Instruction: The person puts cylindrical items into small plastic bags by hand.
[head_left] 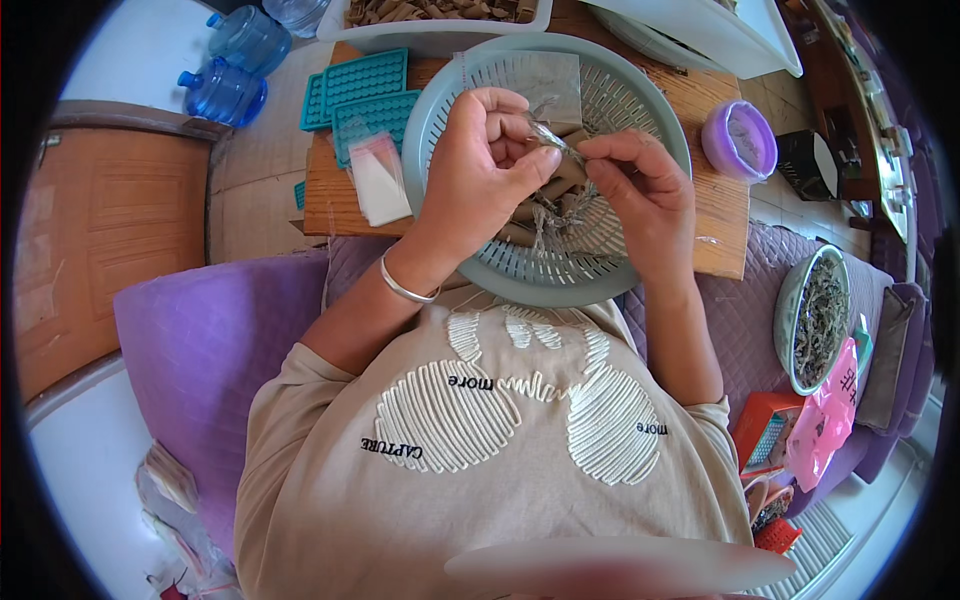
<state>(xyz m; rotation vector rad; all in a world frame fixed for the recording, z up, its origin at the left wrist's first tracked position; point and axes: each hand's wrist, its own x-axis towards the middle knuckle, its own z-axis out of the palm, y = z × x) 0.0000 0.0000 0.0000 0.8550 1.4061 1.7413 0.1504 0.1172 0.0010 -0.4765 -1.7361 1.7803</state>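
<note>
Several teal trays (366, 76) and one purple tub (714, 140) flank the basket (560, 292); left hand (482, 168) and right hand (652, 195) pinch a greyish strip (548, 133).

A thin, crinkled, silvery grey-green strand (552, 134) is held aslant, its far end leftmost, above the slotted grey-green colander (545, 291). Inside it, short brown pieces (516, 234) are heaped, with more wispy strands (545, 221) strewn among them.
</note>
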